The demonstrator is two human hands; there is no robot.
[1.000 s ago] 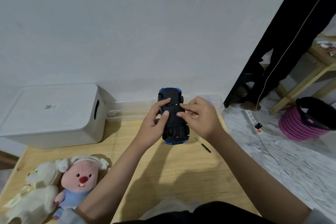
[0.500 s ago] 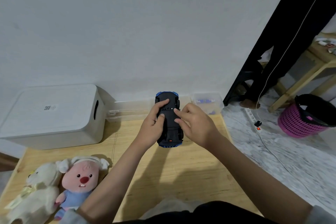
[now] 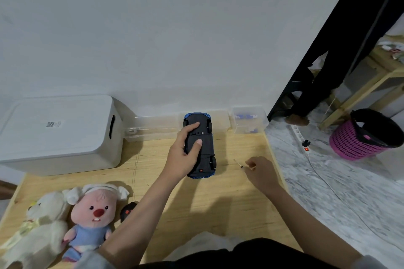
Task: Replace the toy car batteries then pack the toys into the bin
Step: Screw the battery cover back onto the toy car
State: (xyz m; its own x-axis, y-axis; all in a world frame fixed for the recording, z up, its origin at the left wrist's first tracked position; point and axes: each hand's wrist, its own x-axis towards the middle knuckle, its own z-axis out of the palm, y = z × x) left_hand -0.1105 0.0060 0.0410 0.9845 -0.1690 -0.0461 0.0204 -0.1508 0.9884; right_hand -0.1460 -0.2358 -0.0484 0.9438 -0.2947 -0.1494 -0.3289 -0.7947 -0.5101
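A blue toy car [image 3: 202, 148] is turned belly-up, its black underside facing me, just above the wooden table [image 3: 218, 203]. My left hand [image 3: 182, 155] grips the car from its left side, thumb and forefinger on the underside. To the right, my right hand [image 3: 261, 171] rests low on the table with its fingers pinched on the handle of a small screwdriver [image 3: 238, 163], whose thin metal shaft points toward the car. A white lidded bin [image 3: 54, 135] stands at the back left, closed.
A white plush bear [image 3: 37, 225] and a pink plush beaver [image 3: 94, 214] lie at the front left, with a black remote [image 3: 127, 212] beside them. Clear plastic boxes [image 3: 249, 121] line the wall. A pink basket [image 3: 360, 140] and power strip [image 3: 299, 135] are on the floor to the right.
My right hand left the car's underside and dropped to the right onto the screwdriver on the table. My left hand alone keeps hold of the car.
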